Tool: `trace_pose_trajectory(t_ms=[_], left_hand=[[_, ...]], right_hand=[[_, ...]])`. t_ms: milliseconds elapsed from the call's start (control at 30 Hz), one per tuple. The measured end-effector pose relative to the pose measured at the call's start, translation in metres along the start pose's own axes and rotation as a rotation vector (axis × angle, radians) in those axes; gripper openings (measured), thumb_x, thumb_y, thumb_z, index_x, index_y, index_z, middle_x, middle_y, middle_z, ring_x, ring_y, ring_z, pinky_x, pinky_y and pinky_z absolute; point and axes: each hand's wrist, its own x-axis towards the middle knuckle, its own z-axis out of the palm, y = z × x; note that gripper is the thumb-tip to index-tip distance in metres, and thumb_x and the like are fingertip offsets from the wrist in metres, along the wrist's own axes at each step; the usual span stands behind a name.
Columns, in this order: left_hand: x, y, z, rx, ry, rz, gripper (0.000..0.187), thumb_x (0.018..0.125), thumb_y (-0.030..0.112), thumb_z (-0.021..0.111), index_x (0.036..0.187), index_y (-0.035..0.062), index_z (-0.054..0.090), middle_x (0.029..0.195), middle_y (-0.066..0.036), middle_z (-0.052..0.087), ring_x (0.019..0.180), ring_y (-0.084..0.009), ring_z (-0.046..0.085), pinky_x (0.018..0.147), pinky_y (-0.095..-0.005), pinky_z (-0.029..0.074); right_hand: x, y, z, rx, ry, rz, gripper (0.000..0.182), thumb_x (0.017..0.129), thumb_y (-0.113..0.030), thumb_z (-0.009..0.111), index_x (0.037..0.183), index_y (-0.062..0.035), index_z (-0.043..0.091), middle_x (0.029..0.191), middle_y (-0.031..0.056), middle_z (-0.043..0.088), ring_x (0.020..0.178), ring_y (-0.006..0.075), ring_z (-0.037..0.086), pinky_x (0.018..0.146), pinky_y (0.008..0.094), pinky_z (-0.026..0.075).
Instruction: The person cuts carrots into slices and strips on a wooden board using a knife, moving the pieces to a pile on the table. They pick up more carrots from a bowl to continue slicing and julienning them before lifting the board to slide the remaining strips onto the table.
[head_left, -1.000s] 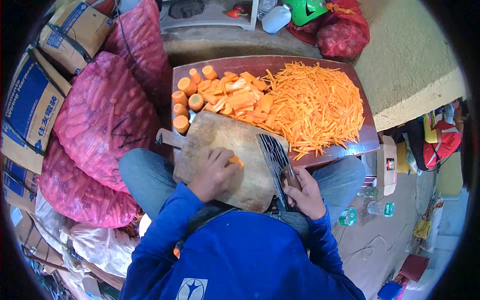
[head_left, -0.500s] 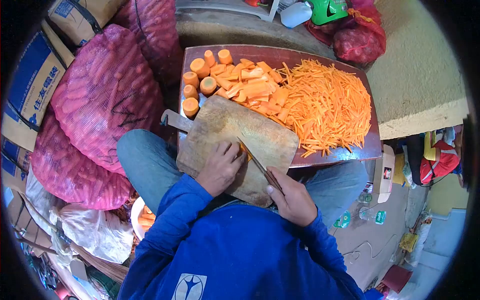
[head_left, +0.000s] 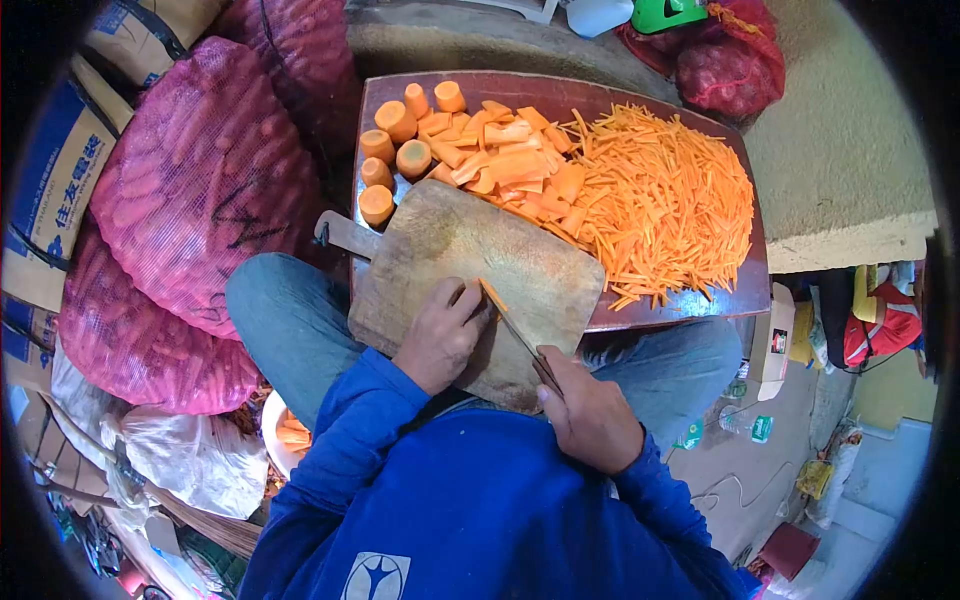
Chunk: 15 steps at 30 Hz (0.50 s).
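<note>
My right hand (head_left: 597, 415) is wrapped round the handle of a knife (head_left: 519, 334), its blade slanting up and left over the wooden cutting board (head_left: 540, 275). A thin carrot strip (head_left: 491, 293) lies along the blade near its tip. Beside the blade, my left hand (head_left: 442, 335) presses down with curled fingers on a carrot piece, which they mostly hide. Beyond the board are flat carrot slices (head_left: 520, 165), a large heap of carrot shreds (head_left: 670, 205) and several carrot chunks (head_left: 413, 158).
The board partly overlaps a dark red table (head_left: 640, 92). Mesh sacks of carrots (head_left: 205, 190) are piled at left, beside strapped cartons (head_left: 50, 200). A white bowl with carrots (head_left: 272, 430) stands by my left leg. Plastic bottles (head_left: 740, 423) lie on the floor at right.
The carrot strip now shows along the blade near the tip; before, orange showed between the blade and my left fingers. My right hand has shifted slightly down and right. The view has moved a little.
</note>
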Motion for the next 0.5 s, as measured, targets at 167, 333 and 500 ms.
trace_pose_trajectory(t_ms=[167, 333, 500], left_hand=[[0.003, 0.001, -0.002, 0.010, 0.036, 0.050, 0.029, 0.079, 0.006, 0.068, 0.104, -0.0074, 0.073, 0.115, -0.017, 0.064, 0.105, -0.0341, 0.058, 0.090, -0.0412, 0.054], [0.001, -0.002, 0.002, 0.025, 0.081, 0.050, 0.027, 0.078, 0.004, 0.069, 0.102, -0.0072, 0.073, 0.111, -0.016, 0.065, 0.101, -0.0332, 0.060, 0.090, -0.0408, 0.054], [0.002, -0.002, -0.001, -0.018, 0.079, 0.044, 0.027, 0.078, 0.004, 0.070, 0.102, -0.0072, 0.073, 0.108, -0.015, 0.064, 0.100, -0.0326, 0.060, 0.089, -0.0409, 0.055]], right_hand=[[0.044, 0.002, 0.015, 0.061, -0.034, -0.035, 0.037, 0.103, -0.020, 0.060, 0.133, -0.0024, 0.048, 0.097, 0.0280, 0.070, 0.085, 0.0483, 0.070, 0.071, 0.0582, 0.054], [0.043, -0.001, 0.004, 0.107, -0.039, -0.029, 0.038, 0.102, -0.019, 0.060, 0.134, -0.0024, 0.046, 0.098, 0.0278, 0.070, 0.086, 0.0499, 0.069, 0.073, 0.0588, 0.053], [0.024, -0.006, 0.002, 0.007, -0.063, -0.005, 0.038, 0.102, -0.019, 0.060, 0.134, -0.0034, 0.046, 0.099, 0.0278, 0.070, 0.089, 0.0514, 0.068, 0.077, 0.0603, 0.052]])
